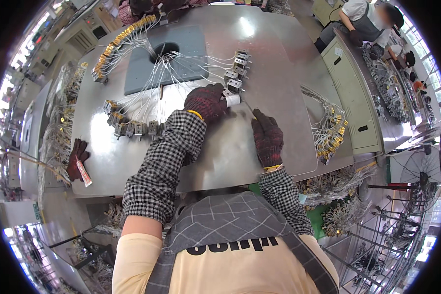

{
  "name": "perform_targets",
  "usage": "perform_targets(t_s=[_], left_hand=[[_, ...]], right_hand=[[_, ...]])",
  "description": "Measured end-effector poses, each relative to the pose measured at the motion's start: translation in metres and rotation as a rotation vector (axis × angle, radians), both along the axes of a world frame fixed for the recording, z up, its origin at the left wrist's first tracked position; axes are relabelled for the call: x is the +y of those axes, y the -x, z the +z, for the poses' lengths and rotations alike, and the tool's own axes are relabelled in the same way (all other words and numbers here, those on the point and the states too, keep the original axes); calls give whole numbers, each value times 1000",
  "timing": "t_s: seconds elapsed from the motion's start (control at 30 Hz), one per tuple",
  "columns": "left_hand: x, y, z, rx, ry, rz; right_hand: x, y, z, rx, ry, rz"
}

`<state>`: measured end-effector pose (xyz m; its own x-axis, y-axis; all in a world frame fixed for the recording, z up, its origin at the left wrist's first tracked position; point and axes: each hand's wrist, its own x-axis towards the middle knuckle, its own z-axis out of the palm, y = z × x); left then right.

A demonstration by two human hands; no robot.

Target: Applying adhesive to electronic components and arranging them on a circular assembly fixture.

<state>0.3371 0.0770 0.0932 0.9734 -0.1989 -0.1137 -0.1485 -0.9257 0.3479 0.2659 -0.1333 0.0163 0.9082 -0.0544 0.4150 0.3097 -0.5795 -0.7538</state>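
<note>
My left hand (206,104), in a dark red knit glove, is closed at the near end of a row of small metal switch-like boxes (234,74) with white wires. At its fingertips is a small white cylindrical piece (233,100), pinched beside the nearest box. My right hand (268,137), gloved the same way, is just to the right with its fingers together. A thin dark rod (248,105) sticks out from its fingertips toward the white piece; the rest of it is hidden in the hand.
White wires run into a round hole (166,51) in a grey plate (191,43). More boxes (132,128) lie at the left, brass-coloured ones (113,49) behind. A wired bundle (332,132) lies right. A spare glove (76,159) and tube (84,173) lie front left. People work beyond.
</note>
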Motion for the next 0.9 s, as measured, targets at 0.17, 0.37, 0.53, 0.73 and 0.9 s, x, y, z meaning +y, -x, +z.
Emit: perform_targets(t_s=[0.17, 0.37, 0.53, 0.73, 0.9], left_hand=[[13, -21, -12, 185, 237, 26], [15, -24, -14, 133, 300, 43], [13, -30, -13, 161, 266, 34], [18, -34, -29, 115, 268, 10], [16, -30, -22, 123, 291, 22]], right_hand=[[5, -1, 18, -145, 147, 2], [0, 0, 26, -302, 561, -8], [-4, -5, 18, -211, 609, 20], [10, 2, 20, 30, 108, 25], [20, 14, 36, -200, 571, 73]])
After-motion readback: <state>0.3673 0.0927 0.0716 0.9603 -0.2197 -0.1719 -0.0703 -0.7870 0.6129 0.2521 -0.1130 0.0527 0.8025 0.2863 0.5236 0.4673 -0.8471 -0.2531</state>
